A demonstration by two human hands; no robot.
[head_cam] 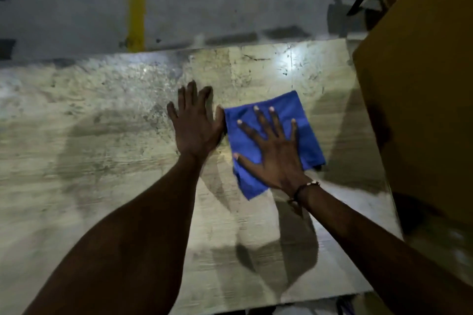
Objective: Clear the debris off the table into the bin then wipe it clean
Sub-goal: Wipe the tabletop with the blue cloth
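A folded blue cloth (294, 107) lies flat on the worn, scratched table top (102, 135), right of centre. My right hand (273, 151) presses down on the cloth with its fingers spread wide. My left hand (195, 123) rests flat on the bare table just left of the cloth, fingers apart, its thumb touching the cloth's left edge. It holds nothing. I see no loose debris on the table.
A large brown cardboard box (422, 97) stands against the table's right side and rises above it. Beyond the far edge is a grey floor with a yellow painted line (135, 2). The near edge of the table runs along the bottom right.
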